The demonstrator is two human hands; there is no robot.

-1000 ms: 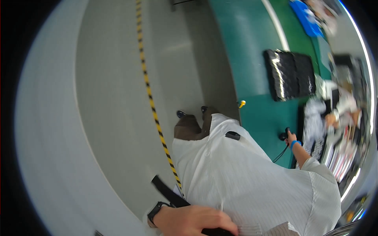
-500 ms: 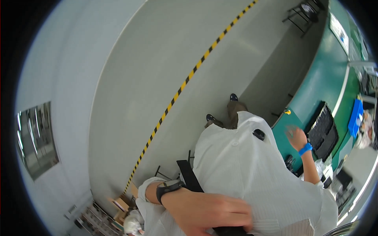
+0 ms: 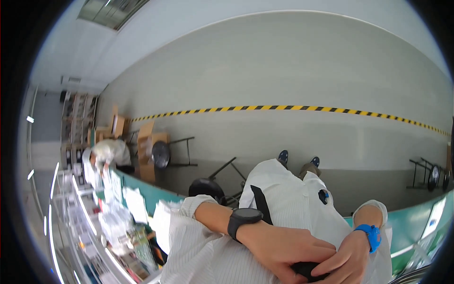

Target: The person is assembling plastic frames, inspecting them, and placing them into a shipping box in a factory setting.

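My left hand [image 3: 286,247], with a black watch on its wrist, is closed around a small black object [image 3: 306,270] held close against my white smock [image 3: 293,215]. My right hand [image 3: 349,258], wearing a blue wristband [image 3: 370,237], meets it from the other side. Its fingers are bent over the same black object, covering much of it, so its kind does not show. A broad black strap [image 3: 261,204] hangs down the smock and passes behind my left forearm; whether it joins the object is hidden.
Green workbench [image 3: 428,220] edges run behind me on both sides. Round black stools [image 3: 206,188] stand to the left, with open cardboard boxes [image 3: 147,142] beyond. A person in white [image 3: 111,152] bends over the bench at far left. Yellow-black tape [image 3: 265,108] crosses the floor.
My view has swung round, away from the bench that lay at my right. My right hand has come from above that bench to the black object at my left hand.
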